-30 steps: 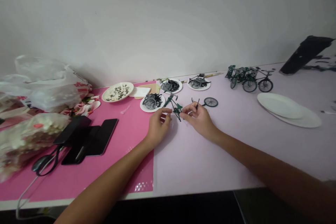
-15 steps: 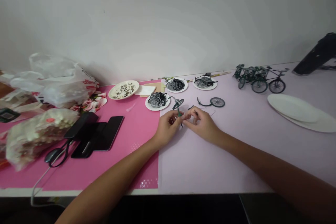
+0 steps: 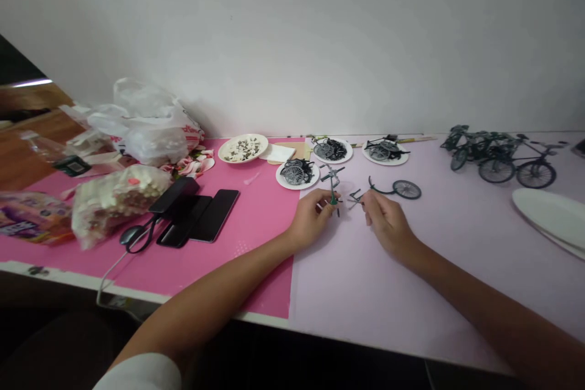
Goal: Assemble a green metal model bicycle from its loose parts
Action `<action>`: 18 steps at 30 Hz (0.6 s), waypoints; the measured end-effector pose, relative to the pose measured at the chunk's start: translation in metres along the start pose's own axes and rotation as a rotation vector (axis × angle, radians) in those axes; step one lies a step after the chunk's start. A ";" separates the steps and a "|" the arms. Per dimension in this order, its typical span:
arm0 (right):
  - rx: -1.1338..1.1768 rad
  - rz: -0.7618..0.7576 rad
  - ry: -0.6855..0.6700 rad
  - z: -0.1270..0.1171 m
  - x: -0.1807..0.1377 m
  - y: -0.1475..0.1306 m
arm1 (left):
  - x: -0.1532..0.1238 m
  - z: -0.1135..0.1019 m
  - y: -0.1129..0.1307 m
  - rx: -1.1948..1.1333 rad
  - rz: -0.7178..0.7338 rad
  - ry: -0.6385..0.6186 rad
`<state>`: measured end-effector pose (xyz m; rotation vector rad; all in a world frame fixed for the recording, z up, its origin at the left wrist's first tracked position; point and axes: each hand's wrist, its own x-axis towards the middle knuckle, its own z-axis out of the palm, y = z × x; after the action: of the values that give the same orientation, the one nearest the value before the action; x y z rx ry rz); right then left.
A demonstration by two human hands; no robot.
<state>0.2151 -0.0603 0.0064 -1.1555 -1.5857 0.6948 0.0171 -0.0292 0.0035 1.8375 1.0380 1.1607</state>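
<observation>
My left hand [image 3: 311, 218] pinches a small green bicycle frame [image 3: 333, 186] that stands upright above its fingers. My right hand [image 3: 385, 218] is closed on a thin dark metal part [image 3: 354, 198] just right of the frame, a small gap between the two pieces. A loose wheel with a curved mudguard [image 3: 401, 188] lies on the lilac table [image 3: 411, 268] just beyond my right hand.
Three small white plates [image 3: 298, 175] hold wheels and parts; a bowl of small pieces [image 3: 242, 148] sits behind. Finished model bicycles [image 3: 503, 152] stand at back right, large white plates [image 3: 551, 213] at right. Phones [image 3: 201, 216], scissors [image 3: 137, 234] and plastic bags [image 3: 146, 125] lie on the pink mat at left.
The camera has swung left, so everything sits further right in view. My hands have drawn slightly apart; the right hand now holds its thin part clear of the frame.
</observation>
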 end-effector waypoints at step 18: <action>-0.127 -0.020 0.003 0.000 0.004 -0.002 | -0.001 -0.001 -0.004 -0.037 0.099 0.026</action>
<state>0.2146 -0.0573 0.0097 -1.2308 -1.6560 0.5858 0.0151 -0.0287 0.0000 1.8675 0.9431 1.2563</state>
